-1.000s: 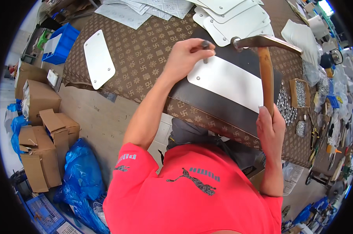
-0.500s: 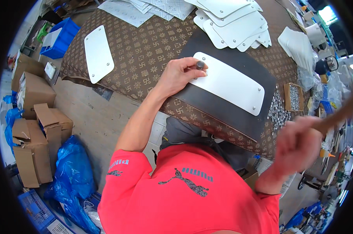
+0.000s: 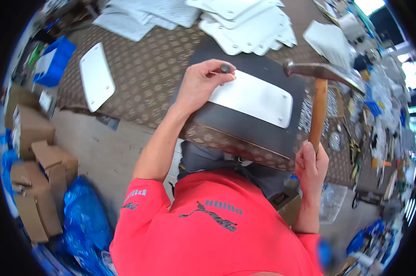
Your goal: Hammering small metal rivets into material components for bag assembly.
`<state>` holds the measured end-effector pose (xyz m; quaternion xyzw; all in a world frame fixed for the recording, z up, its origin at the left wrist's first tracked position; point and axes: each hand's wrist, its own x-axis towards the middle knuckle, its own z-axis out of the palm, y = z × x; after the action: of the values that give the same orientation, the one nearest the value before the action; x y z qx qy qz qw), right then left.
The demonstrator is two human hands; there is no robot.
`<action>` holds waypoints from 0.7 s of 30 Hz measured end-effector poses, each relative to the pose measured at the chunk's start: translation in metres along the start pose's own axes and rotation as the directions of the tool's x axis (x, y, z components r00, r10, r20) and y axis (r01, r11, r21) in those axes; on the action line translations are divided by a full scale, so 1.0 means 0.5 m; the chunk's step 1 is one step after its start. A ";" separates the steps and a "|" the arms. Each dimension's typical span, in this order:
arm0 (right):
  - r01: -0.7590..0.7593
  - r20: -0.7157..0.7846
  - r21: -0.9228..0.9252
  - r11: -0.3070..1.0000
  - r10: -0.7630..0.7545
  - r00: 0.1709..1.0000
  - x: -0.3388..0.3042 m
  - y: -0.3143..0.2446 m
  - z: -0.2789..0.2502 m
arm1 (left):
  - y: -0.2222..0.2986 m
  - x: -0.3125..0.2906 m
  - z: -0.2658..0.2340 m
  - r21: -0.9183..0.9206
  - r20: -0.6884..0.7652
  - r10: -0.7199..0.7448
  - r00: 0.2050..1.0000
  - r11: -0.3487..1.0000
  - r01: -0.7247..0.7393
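My left hand point(image 3: 199, 85) pinches a short metal punch point(image 3: 225, 68), its round head showing above the fingertips. The punch stands over the left end of a white panel point(image 3: 258, 101) with rounded corners, and the hand hides that end. Small metal fittings show at the panel's right corners. Beneath the panel lies a dark mat point(image 3: 245, 126). In my right hand point(image 3: 312, 164), closed round the wooden handle, a hammer point(image 3: 318, 110) is held up to the right of the panel, its steel head raised clear of the punch.
Overlapping white panels point(image 3: 249, 30) lie behind the mat, beside printed sheets point(image 3: 146, 16). Another white panel point(image 3: 96, 78) rests on the left of the patterned tabletop point(image 3: 139, 87). Loose metal fittings point(image 3: 305, 115) are scattered right of the mat. Cardboard boxes point(image 3: 35, 124) and blue plastic point(image 3: 86, 211) stand at left.
The hammer has swung from a blurred position at far right to nearly upright beside the mat. My left hand still pinches the punch over the panel. The whole view has shifted slightly.
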<state>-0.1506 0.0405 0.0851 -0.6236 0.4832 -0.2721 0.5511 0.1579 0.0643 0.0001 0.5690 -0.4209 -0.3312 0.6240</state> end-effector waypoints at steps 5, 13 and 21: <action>-0.004 -0.198 0.201 0.980 0.045 0.979 -0.042 -0.019 -0.049 | 0.007 0.102 0.163 -0.135 0.259 0.044 0.965 0.991 -0.008; 0.025 -0.397 0.168 0.986 0.045 0.917 -0.072 0.032 -0.122 | -0.074 0.168 0.305 -0.015 0.427 -0.011 0.904 1.000 0.019; 0.726 -0.292 0.380 0.573 -0.671 0.682 -0.039 -0.138 -0.220 | -0.081 0.163 0.316 0.056 0.454 0.007 0.891 0.998 -0.036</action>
<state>-0.2329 0.0062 0.1811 -0.5942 0.1477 -0.6104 0.5025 0.0528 -0.0819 -0.0283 0.4907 -0.5711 -0.4346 0.4941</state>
